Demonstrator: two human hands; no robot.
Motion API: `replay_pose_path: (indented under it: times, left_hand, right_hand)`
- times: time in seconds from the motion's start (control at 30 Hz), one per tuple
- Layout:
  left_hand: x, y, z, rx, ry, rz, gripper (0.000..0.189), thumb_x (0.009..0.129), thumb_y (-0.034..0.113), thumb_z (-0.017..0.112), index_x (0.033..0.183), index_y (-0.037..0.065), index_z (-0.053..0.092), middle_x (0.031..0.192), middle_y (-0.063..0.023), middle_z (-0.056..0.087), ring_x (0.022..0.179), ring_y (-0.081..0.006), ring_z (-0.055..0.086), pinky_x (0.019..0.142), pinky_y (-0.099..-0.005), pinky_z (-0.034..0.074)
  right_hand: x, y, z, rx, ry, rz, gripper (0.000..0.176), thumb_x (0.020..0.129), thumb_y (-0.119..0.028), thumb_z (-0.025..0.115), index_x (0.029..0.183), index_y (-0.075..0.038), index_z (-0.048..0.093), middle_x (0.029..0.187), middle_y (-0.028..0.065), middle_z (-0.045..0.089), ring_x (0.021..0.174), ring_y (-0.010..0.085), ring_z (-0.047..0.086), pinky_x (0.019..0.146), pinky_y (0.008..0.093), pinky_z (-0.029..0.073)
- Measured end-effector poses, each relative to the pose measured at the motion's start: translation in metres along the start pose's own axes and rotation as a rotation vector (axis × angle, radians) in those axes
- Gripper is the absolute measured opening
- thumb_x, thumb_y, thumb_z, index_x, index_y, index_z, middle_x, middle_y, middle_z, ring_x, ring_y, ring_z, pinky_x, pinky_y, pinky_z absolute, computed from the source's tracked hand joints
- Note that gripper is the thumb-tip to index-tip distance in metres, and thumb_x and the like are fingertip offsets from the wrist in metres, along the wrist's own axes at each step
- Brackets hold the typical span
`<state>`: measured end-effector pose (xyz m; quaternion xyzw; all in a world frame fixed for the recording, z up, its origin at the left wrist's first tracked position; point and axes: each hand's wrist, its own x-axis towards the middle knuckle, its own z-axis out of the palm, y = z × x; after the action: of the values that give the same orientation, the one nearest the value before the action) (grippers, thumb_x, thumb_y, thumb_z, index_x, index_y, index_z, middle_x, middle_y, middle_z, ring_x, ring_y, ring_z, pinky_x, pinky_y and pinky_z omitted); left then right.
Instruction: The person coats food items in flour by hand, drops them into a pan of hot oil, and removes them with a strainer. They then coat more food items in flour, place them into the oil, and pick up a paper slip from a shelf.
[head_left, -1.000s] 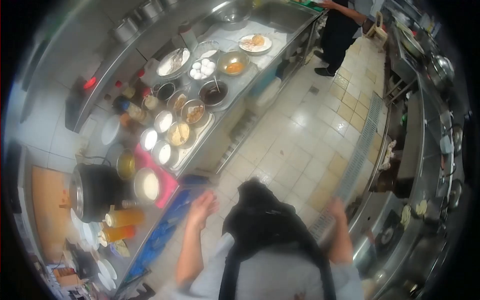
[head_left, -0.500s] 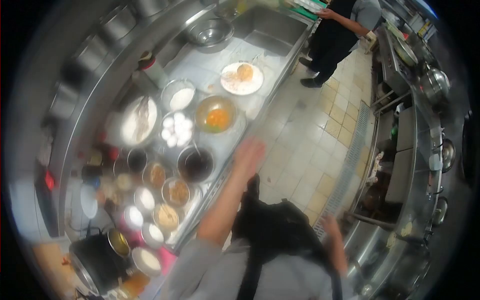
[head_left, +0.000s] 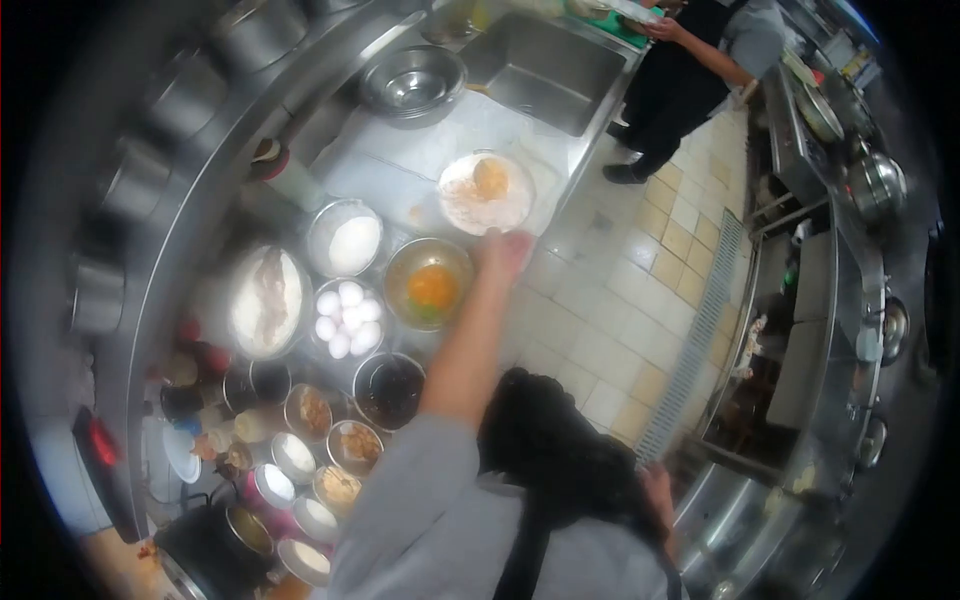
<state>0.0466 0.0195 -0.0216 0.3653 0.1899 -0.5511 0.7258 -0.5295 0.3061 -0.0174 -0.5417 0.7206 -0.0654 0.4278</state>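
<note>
Left hand (head_left: 505, 250) reached out over front edge of tabletop (head_left: 400, 165), fingertips at near rim of plate (head_left: 447, 198); touching or just short, blur hid it. Grip too blurred to tell how far open; nothing seen in it. Plate lay straight ahead of hand, toward sink (head_left: 545, 70) end, breaded piece (head_left: 490, 178) on its far half. Plate round, no long axis. Bowl of beaten egg (head_left: 396, 268) just beside forearm. Right hand (head_left: 655, 490) hung low by hip, well apart, grip unclear. Left hand far nearer.
</note>
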Motion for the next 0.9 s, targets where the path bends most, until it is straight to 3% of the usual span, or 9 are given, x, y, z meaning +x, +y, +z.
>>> replay_pose_path:
  times: [0.03, 0.1, 0.17, 0.23, 0.33, 0.43, 0.57, 0.67, 0.9]
  left_hand:
    - [0.035, -0.014, -0.012, -0.025, -0.009, -0.001, 0.038, 0.101, 0.027, 0.042, 0.111, -0.008, 0.053, 0.099, -0.0231, 0.064, 0.093, -0.0383, 0.065, 0.084, -0.0478, 0.057]
    - [0.143, -0.042, -0.087, 1.126, -0.741, 0.571, 0.034, 0.100, 0.024, 0.045, 0.106, -0.008, 0.055, 0.095, -0.0223, 0.065, 0.089, -0.0369, 0.066, 0.078, -0.0453, 0.058]
    - [-0.033, 0.019, 0.018, 0.632, -0.316, -0.197, 0.028, 0.097, 0.021, 0.052, 0.102, -0.006, 0.058, 0.090, -0.0184, 0.066, 0.084, -0.0317, 0.068, 0.071, -0.0433, 0.058]
    - [0.015, 0.035, 0.013, 1.566, -0.518, 0.375, 0.022, 0.095, 0.020, 0.057, 0.099, -0.002, 0.061, 0.084, -0.0136, 0.066, 0.079, -0.0262, 0.068, 0.064, -0.0422, 0.057]
    - [-0.028, 0.116, 0.045, 1.507, 0.109, 1.043, 0.024, 0.091, 0.022, 0.060, 0.093, -0.002, 0.064, 0.081, -0.0217, 0.068, 0.078, -0.0394, 0.066, 0.069, -0.0481, 0.052]
    - [-0.002, 0.172, 0.039, 1.624, 0.398, 0.845, 0.044, 0.086, 0.027, 0.062, 0.116, -0.005, 0.062, 0.112, -0.0310, 0.065, 0.110, -0.0446, 0.062, 0.095, -0.0493, 0.049]
    - [0.065, 0.184, 0.028, 2.038, 0.244, 0.433, 0.047, 0.081, 0.037, 0.061, 0.101, -0.003, 0.072, 0.114, -0.0302, 0.065, 0.114, -0.0427, 0.061, 0.097, -0.0459, 0.050]
    - [0.101, 0.178, 0.006, 2.034, 0.172, 0.743, 0.040, 0.080, 0.026, 0.062, 0.099, -0.008, 0.071, 0.098, -0.0284, 0.071, 0.094, -0.0402, 0.070, 0.083, -0.0465, 0.053]
    - [0.077, 0.157, 0.024, 1.231, -0.035, 0.387, 0.040, 0.098, 0.030, 0.057, 0.114, -0.006, 0.062, 0.090, -0.0133, 0.067, 0.072, -0.0192, 0.063, 0.054, -0.0358, 0.049]
  right_hand:
    - [0.014, 0.016, 0.008, 0.058, -0.031, -0.041, 0.035, 0.091, -0.014, 0.065, 0.120, 0.005, 0.060, 0.095, 0.0180, 0.070, 0.081, 0.0237, 0.066, 0.075, 0.0348, 0.053]
    - [0.038, 0.036, 0.021, -0.031, -0.094, -0.096, 0.035, 0.091, -0.015, 0.065, 0.120, 0.005, 0.060, 0.094, 0.0178, 0.070, 0.081, 0.0242, 0.066, 0.075, 0.0352, 0.053]
    - [0.055, 0.046, 0.027, -0.122, -0.137, -0.105, 0.036, 0.091, -0.015, 0.065, 0.120, 0.005, 0.060, 0.093, 0.0177, 0.070, 0.080, 0.0246, 0.066, 0.075, 0.0355, 0.053]
    - [0.058, 0.042, 0.026, -0.188, -0.161, -0.090, 0.036, 0.091, -0.015, 0.065, 0.121, 0.005, 0.059, 0.093, 0.0175, 0.070, 0.080, 0.0250, 0.066, 0.075, 0.0358, 0.053]
    - [0.056, 0.054, 0.025, -0.238, -0.131, -0.076, 0.037, 0.092, -0.016, 0.065, 0.121, 0.005, 0.059, 0.092, 0.0173, 0.070, 0.079, 0.0256, 0.066, 0.075, 0.0362, 0.053]
    - [0.037, 0.081, 0.036, -0.123, 0.051, -0.127, 0.041, 0.090, -0.018, 0.066, 0.124, 0.004, 0.059, 0.099, 0.0199, 0.071, 0.088, 0.0294, 0.069, 0.080, 0.0379, 0.054]
    - [0.003, 0.023, 0.006, -0.129, 0.053, 0.085, 0.046, 0.089, -0.022, 0.068, 0.126, 0.003, 0.059, 0.108, 0.0235, 0.070, 0.099, 0.0330, 0.070, 0.086, 0.0393, 0.054]
    - [-0.025, -0.013, -0.006, -0.106, 0.088, 0.218, 0.047, 0.088, -0.024, 0.068, 0.126, 0.003, 0.059, 0.111, 0.0252, 0.069, 0.104, 0.0347, 0.069, 0.089, 0.0403, 0.054]
    - [-0.060, 0.019, 0.005, -0.060, 0.088, 0.357, 0.050, 0.086, -0.028, 0.069, 0.125, 0.004, 0.061, 0.121, 0.0262, 0.065, 0.116, 0.0369, 0.062, 0.099, 0.0420, 0.049]
